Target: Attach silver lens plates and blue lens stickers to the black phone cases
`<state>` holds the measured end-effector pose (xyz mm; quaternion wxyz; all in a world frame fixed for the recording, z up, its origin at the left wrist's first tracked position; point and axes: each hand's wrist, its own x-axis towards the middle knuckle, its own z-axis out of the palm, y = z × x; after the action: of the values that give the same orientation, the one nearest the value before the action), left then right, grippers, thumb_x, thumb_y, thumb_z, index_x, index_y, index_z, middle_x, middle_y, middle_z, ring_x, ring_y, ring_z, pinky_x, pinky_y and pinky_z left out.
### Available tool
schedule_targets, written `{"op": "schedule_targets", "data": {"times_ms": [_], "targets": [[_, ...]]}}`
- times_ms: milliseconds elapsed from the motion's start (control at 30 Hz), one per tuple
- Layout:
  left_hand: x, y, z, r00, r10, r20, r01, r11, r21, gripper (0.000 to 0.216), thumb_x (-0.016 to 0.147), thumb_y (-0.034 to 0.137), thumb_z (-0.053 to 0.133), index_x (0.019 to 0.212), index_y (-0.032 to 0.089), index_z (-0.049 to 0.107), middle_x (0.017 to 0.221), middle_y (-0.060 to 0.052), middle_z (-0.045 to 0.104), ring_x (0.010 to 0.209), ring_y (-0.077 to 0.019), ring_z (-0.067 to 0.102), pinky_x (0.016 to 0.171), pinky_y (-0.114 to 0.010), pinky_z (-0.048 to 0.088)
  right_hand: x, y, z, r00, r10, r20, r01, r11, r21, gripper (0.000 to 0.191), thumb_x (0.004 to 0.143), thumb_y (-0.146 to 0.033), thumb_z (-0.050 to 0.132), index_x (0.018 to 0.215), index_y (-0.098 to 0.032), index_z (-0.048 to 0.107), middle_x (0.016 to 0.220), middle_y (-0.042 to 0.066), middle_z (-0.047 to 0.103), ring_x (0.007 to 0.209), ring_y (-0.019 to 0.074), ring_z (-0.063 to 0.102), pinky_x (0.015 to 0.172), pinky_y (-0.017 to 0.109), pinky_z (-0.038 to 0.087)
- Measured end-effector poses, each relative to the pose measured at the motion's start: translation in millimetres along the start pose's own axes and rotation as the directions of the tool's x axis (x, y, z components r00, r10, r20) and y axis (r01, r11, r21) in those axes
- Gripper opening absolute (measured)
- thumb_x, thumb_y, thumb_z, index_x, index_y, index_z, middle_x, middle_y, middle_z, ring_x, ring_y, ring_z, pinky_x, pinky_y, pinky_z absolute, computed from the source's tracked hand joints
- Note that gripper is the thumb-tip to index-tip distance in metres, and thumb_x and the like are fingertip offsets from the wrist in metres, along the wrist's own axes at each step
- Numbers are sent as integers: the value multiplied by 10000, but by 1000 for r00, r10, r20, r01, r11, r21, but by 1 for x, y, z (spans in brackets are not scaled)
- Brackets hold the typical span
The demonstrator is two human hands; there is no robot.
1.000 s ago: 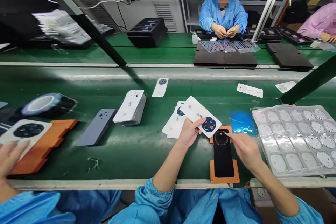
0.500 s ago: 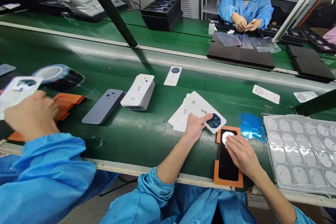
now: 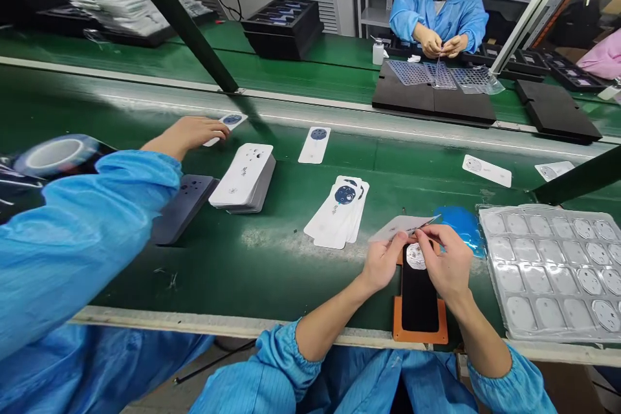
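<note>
A thin white phone-back sheet point(image 3: 395, 228) is tilted up between my hands, seen nearly edge-on. My left hand point(image 3: 385, 263) grips its near edge, thumb on top. At the camera end, my right hand point(image 3: 447, 260) pinches the edge between thumb and fingers. Below them lies an orange fixture point(image 3: 398, 323) with a black phone-shaped insert point(image 3: 420, 301), on which a white round-cornered piece point(image 3: 416, 257) rests. Left of my hands, several overlapping white sheets point(image 3: 330, 223) lie fanned, the top one showing a dark camera circle.
To the right sits a clear tray point(image 3: 538, 281) of round-cornered pieces, beside blue film point(image 3: 458, 226). A stack of white sheets point(image 3: 245, 174) and a grey stack point(image 3: 177, 217) stand left. A neighbour's hand point(image 3: 191, 132) touches a sheet point(image 3: 233, 119); another person point(image 3: 439, 13) works opposite.
My left hand has moved right, away from the fanned sheets, to the fixture. My right hand has lifted off the round-cornered piece and pinches the sheet. The neighbour's hand has swung toward the back.
</note>
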<state>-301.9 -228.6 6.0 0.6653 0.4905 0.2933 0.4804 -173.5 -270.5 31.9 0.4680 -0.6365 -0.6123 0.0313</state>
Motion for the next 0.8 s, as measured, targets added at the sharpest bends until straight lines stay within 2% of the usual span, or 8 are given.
{"op": "schedule_targets", "data": {"times_ms": [100,267,467,567,633,667,733,800], "targets": [[-1,-3,-3,999,54,4,-54,997,63,471,943,562,553,1064,157,762,1095,-101,757,1048,-253,709,979,-387,564,1,0,5,1000,30,-10,-30,999,23,106,941,-267,595,890,-221,676,839,47,713,774,190,677,707,318,545],[-2,-5,-8,990,117,81,-128,979,156,438,993,470,510,1264,173,682,1273,-100,687,1176,-252,654,1054,-390,512,2,-1,6,999,28,-35,-27,999,19,137,940,-245,555,897,-205,678,860,41,715,777,174,677,718,304,546],[-8,-5,-3,980,164,110,-184,961,204,449,980,448,541,1320,173,642,1343,-102,644,1226,-265,623,1097,-408,478,3,-3,13,997,6,-79,-12,997,-74,136,926,-245,550,848,-196,650,812,29,691,743,157,652,692,275,523],[-6,-9,-1,999,46,27,-49,991,127,420,954,473,577,1216,171,708,1256,-89,697,1190,-275,644,1087,-408,488,4,2,13,997,50,-62,-57,992,-117,160,901,-264,529,792,-198,625,767,27,670,683,156,630,664,277,502],[0,-10,-3,990,-102,-98,98,994,-54,423,913,507,629,1121,153,733,1193,-97,724,1121,-285,679,1051,-441,515,9,16,6,985,165,-58,-172,973,-151,141,847,-274,542,764,-198,626,743,26,671,651,162,619,661,285,486],[4,-10,-5,973,-185,-141,160,972,-175,431,891,515,658,1092,141,728,1177,-106,727,1081,-283,695,1032,-462,528,12,27,-1,966,252,-55,-258,948,-185,130,815,-281,556,754,-198,634,735,28,678,645,170,619,660,290,475],[14,-5,-13,935,-310,-173,226,894,-387,433,851,496,717,1073,124,704,1150,-119,730,1009,-261,717,1005,-489,541,21,56,-20,895,444,-35,-430,843,-323,125,760,-296,582,727,-200,654,712,39,691,648,197,623,650,303,444],[22,2,-21,918,-358,-171,239,844,-481,415,819,441,771,1074,124,690,1121,-115,736,979,-232,721,1011,-491,534,29,86,-42,813,582,34,-477,697,-535,134,733,-302,590,664,-204,651,655,54,678,646,227,616,629,315,398]]}}
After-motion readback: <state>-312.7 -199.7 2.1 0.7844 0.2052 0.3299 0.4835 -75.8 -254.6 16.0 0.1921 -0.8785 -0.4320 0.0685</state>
